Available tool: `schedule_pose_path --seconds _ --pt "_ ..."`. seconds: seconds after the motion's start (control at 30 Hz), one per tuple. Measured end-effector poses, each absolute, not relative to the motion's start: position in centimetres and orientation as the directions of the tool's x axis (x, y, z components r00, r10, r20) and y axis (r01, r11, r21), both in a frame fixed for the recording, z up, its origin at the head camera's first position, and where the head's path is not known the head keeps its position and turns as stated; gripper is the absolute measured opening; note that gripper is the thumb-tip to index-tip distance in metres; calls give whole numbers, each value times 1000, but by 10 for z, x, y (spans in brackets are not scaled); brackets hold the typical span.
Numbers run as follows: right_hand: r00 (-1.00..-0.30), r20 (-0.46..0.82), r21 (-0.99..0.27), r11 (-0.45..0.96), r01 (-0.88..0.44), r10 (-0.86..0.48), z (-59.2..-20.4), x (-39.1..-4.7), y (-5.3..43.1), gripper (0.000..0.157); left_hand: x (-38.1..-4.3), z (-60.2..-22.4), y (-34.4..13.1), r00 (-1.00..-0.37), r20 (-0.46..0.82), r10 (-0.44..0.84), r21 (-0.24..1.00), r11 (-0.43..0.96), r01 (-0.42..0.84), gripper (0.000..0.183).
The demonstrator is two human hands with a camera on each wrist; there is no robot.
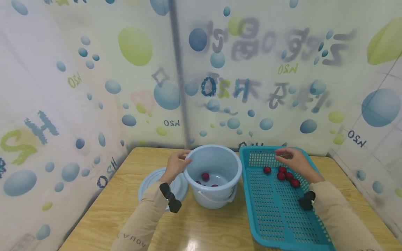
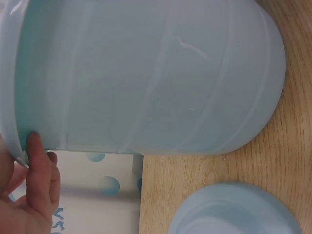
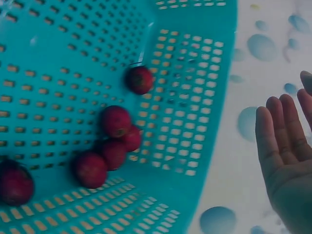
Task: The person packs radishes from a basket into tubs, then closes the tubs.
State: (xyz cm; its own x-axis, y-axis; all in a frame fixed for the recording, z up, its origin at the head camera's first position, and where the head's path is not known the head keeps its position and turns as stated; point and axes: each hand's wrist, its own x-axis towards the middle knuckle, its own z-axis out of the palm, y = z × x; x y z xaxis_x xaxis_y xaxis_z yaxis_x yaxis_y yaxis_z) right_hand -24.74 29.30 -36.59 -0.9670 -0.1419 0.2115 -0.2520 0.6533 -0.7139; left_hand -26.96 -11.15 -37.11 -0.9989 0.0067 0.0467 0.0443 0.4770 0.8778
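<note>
My left hand [image 1: 176,166] pinches the rim of a light blue plastic bucket [image 1: 216,162], with fingers [image 2: 39,170] on the outer wall just under the lip. Inside, on the bucket's floor, lie several dark red plums [image 1: 205,176], some partly hidden by the front wall. Over the far right part of a turquoise slotted basket [image 1: 267,212] hovers my right hand [image 1: 296,161], its fingers loosely extended and holding nothing. Below it, several plums [image 3: 91,169] sit clustered in the basket, with one [image 1: 267,170] a little apart to the left.
A round light blue lid [image 1: 149,183] lies on the wooden table [image 1: 176,230], left of the bucket and partly behind the left forearm. The bucket's handle [image 1: 216,202] hangs down its front. Behind the table rises a patterned curtain [image 1: 150,132].
</note>
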Motion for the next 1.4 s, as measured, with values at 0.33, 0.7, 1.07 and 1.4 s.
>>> schedule_pose_path --seconds 0.33,0.7,1.07,1.4 --pt "-994 109 -720 687 -95 -24 -416 -257 308 39 -269 -371 -111 -999 51 3 874 484 46 29" --pt "-995 -53 -758 646 96 85 -452 -260 317 45 -269 -370 -109 -999 43 6 877 479 40 29" --pt "-989 -72 -738 660 139 128 -458 -260 311 44 -269 -370 -110 -1000 27 -14 876 482 17 28" --pt "-989 -70 -714 686 140 129 -460 -264 309 36 -271 -371 -111 -1000 23 -6 874 485 17 30"
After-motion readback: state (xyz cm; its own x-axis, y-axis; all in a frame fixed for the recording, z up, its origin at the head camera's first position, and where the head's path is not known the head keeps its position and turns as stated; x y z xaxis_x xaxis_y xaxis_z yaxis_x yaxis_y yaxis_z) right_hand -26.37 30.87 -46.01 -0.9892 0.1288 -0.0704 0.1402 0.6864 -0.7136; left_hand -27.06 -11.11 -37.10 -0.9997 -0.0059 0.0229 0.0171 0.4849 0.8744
